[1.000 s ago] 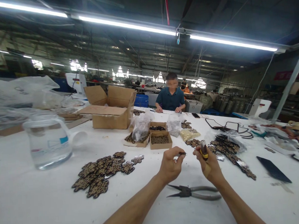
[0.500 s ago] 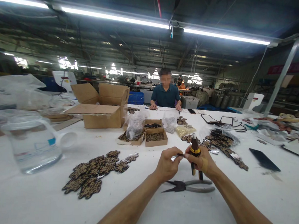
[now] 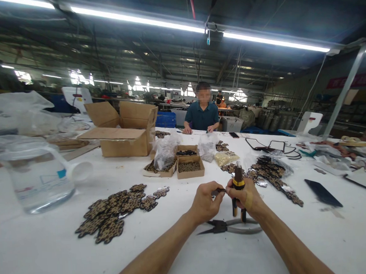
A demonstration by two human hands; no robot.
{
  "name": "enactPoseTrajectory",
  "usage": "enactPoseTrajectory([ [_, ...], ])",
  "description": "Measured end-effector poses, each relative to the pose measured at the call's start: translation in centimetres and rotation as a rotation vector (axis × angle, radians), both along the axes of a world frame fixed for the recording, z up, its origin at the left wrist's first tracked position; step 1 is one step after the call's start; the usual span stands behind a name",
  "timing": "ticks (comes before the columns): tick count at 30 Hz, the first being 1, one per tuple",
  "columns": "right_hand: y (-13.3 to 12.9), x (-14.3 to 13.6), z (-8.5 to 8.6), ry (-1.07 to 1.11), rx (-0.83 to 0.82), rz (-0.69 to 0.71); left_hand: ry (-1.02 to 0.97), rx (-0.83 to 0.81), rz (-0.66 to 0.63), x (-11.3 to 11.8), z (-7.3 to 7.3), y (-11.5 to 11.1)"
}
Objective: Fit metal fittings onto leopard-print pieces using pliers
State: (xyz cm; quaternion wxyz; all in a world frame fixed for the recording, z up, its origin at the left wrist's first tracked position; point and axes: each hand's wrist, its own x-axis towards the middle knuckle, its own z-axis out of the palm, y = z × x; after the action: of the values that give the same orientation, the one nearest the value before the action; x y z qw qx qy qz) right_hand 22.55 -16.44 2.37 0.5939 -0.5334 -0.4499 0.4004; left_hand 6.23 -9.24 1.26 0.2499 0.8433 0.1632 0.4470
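My left hand pinches a small dark piece, whose details are too small to tell. Fingertips of my right hand touch the other end of that piece, and the same hand grips yellow-and-black pliers with the jaws pointing up. Beneath both hands, grey-handled long-nose pliers lie on the white table. Leopard-patterned pieces form a pile to the left, and more patterned pieces lie to the right. Small boxes of metal parts stand beyond my hands.
At the left are a water jug and an open carton. A dark phone lies at the right. Across the table sits a person. Plastic bags rest near the small boxes.
The small piece and my hands stay nearly in place; the yellow-and-black pliers have tilted slightly. Across the table, the person's hand on the right has moved inward to the left.
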Motion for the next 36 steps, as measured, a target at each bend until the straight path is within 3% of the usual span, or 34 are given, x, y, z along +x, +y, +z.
enactPoseTrajectory([
  [8, 1.0, -1.1, -1.5, -0.018, 0.018, -0.190, 0.044, -0.002, 0.108, 0.2, -0.5, 0.0],
  [19, 1.4, -1.4, -1.9, -0.006, 0.003, -0.128, 0.144, 0.225, 0.144, -0.6, 0.0, 0.4],
  [27, 1.7, -1.7, -2.6, -0.243, 0.124, -0.231, 0.207, 0.274, 0.215, -0.5, -0.4, 0.5],
  [31, 1.9, -1.2, -2.6, -0.251, 0.121, -0.212, 0.159, 0.239, 0.189, -0.6, -0.2, 0.8],
  [36, 2.6, 1.2, -2.9, -0.380, 0.195, -0.340, 0.048, 0.086, 0.150, -1.1, 0.6, 1.3],
])
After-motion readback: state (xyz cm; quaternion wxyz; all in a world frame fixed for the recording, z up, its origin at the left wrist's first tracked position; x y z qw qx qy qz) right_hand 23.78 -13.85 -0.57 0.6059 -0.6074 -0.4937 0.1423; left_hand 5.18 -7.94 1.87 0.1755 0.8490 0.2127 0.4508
